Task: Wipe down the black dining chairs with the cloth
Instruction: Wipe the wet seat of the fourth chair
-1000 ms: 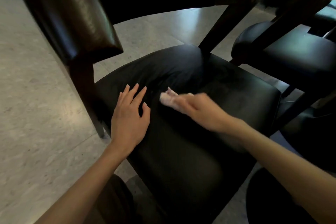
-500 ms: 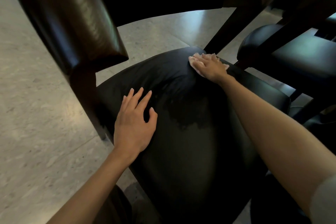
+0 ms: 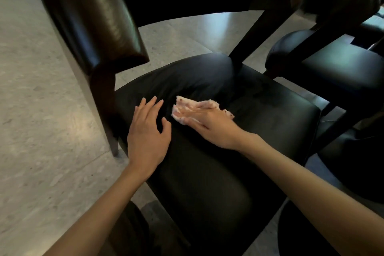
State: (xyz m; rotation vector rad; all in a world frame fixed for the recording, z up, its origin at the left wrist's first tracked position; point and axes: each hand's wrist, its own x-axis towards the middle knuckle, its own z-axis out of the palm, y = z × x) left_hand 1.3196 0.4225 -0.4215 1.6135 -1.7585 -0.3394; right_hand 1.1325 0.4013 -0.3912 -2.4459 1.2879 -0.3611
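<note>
Starting nearest the wearer, two bare forearms reach out over the front edge of the black seat of the closest chair. The left hand lies flat near the seat's left edge, fingers straight and a little spread, holding nothing; it looks to be steadying the chair. Just beside it, toward the middle of the seat, the right hand presses the cloth down under straight fingers, palm down. The cloth is small, pale pinkish-white and crumpled, and it pokes out past the fingertips on the side toward the left hand. Whether the thumb hooks an edge of it I cannot tell, since fabric and fingers blur together there.

The cloth looks light and limp, so it will likely bunch up or slip from under a flat palm on such glossy upholstery. Spreading the fingers across its middle with firm downward pressure should carry it along. The seat looks padded and smooth, yielding a little to a push and offering little grip.

Farther off, the curved padded backrest rises over the seat's far left corner on a dark post, equally shiny. Past the far right corner stands a second chair with a black seat, very close by. A pale speckled floor runs beneath both.
</note>
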